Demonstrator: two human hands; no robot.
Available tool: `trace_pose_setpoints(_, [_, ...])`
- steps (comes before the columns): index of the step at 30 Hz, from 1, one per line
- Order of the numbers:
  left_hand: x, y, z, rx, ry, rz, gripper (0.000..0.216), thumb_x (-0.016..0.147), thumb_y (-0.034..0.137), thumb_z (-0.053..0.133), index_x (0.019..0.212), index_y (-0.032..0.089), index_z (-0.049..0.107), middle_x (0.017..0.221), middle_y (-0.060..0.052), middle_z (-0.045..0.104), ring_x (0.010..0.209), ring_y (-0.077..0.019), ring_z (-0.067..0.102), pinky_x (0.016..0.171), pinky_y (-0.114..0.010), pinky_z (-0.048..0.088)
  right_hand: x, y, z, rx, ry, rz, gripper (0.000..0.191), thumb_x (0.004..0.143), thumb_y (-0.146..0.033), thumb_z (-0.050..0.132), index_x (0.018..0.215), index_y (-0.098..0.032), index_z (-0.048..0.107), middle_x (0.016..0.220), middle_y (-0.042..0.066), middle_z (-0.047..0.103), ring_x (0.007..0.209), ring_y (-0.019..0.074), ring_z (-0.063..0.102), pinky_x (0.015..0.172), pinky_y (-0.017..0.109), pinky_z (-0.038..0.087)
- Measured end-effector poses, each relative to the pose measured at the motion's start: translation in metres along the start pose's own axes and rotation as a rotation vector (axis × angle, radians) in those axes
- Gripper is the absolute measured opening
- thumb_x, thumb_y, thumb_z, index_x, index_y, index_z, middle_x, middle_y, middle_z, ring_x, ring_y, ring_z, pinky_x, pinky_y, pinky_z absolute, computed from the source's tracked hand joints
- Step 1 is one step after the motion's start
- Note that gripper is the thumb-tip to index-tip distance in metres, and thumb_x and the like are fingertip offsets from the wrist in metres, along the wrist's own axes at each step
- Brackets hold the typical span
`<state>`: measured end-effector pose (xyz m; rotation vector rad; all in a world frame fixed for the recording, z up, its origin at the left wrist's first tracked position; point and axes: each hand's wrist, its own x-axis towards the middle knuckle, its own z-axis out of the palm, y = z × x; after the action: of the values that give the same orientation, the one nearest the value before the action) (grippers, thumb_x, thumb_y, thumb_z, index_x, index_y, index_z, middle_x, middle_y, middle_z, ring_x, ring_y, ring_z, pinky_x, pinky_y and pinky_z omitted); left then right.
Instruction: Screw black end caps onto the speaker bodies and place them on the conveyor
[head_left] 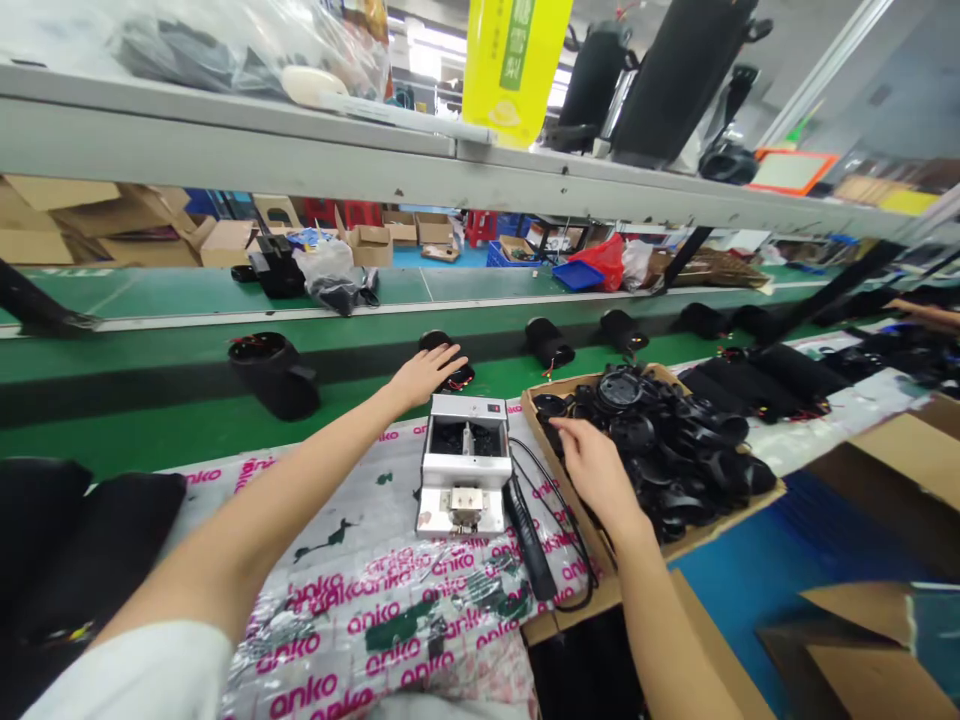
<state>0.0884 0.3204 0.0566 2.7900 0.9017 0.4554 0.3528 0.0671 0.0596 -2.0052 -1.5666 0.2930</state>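
- Your left hand [430, 376] is covering a black cylinder [462, 377] on the green belt [360, 370].
- Your right hand [594, 465] is reaching into a box [720, 523] of black parts [637, 425].
- Cannot tell whether either is grasping.

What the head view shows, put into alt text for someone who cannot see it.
A person's left hand is on a black cylinder on a green conveyor belt, while the right hand is at the edge of a cardboard box of black plastic parts. Between them sit a silver screw feeder and a black electric screwdriver.
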Motion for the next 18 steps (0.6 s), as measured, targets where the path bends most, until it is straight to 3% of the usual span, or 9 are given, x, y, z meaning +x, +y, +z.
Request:
trace_pose_setpoints(5, [0.011, 0.008, 0.013, 0.006, 0.04, -0.059, 0.064, 0.091, 0.002, 0.062, 0.152, 0.023, 0.064, 0.166, -0.02, 0.059, 0.159, -0.0366, 0.049, 0.131, -0.056, 0.035, 0.051, 0.027, -0.004, -0.08, 0.058, 0.045, 0.034, 0.106, -0.037, 0.074, 0.134, -0.018, 0.072, 0.151, 0.014, 0.065, 0.138, 0.0308, 0.064, 0.12, 0.058, 0.054])
trace_pose_setpoints(9, [0.003, 0.006, -0.006, -0.021, 0.163, -0.207, 0.069, 0.078, 0.007, 0.08, 0.145, 0.019, 0.064, 0.162, -0.023, 0.059, 0.154, -0.0423, 0.051, 0.133, -0.058, 0.031, 0.06, 0.033, 0.001, 0.037, 0.09, 0.006, 0.032, 0.104, -0.037, 0.076, 0.129, -0.017, 0.073, 0.151, 0.013, 0.066, 0.143, 0.0322, 0.061, 0.124, 0.061, 0.05])
trace_pose_setpoints(11, [-0.007, 0.003, -0.022, -0.059, 0.252, -0.322, 0.076, 0.077, 0.019, 0.087, 0.147, 0.015, 0.058, 0.16, -0.026, 0.059, 0.15, -0.0447, 0.055, 0.13, -0.058, 0.036, 0.058, 0.031, -0.007, 0.156, 0.141, -0.008, 0.032, 0.103, -0.038, 0.077, 0.126, -0.017, 0.074, 0.154, 0.013, 0.063, 0.15, 0.0337, 0.055, 0.127, 0.063, 0.045])
trace_pose_setpoints(13, [-0.025, 0.004, -0.04, -0.108, 0.351, -0.448, 0.079, 0.083, 0.035, 0.087, 0.148, 0.011, 0.05, 0.153, -0.029, 0.062, 0.144, -0.0447, 0.061, 0.123, -0.055, 0.046, 0.053, 0.025, -0.021, 0.318, 0.191, 0.006, 0.032, 0.1, -0.042, 0.078, 0.117, -0.016, 0.074, 0.154, 0.014, 0.063, 0.151, 0.0344, 0.052, 0.129, 0.063, 0.042])
trace_pose_setpoints(15, [-0.053, 0.01, -0.059, -0.148, 0.434, -0.543, 0.082, 0.088, 0.047, 0.083, 0.149, 0.012, 0.042, 0.147, -0.027, 0.066, 0.137, -0.0408, 0.068, 0.116, -0.051, 0.054, 0.041, 0.016, -0.039, 0.525, 0.199, 0.043, 0.038, 0.095, -0.053, 0.079, 0.106, -0.018, 0.069, 0.141, 0.013, 0.069, 0.141, 0.0342, 0.061, 0.124, 0.062, 0.047])
trace_pose_setpoints(18, [-0.11, 0.031, -0.08, -0.23, 0.564, -0.562, 0.09, 0.081, 0.053, 0.089, 0.147, 0.021, 0.039, 0.143, -0.016, 0.069, 0.13, -0.034, 0.073, 0.111, -0.044, 0.059, 0.006, -0.009, -0.059, 0.869, 0.09, 0.097, 0.046, 0.088, -0.07, 0.068, 0.104, -0.026, 0.061, 0.119, 0.01, 0.078, 0.111, 0.0329, 0.077, 0.098, 0.057, 0.065])
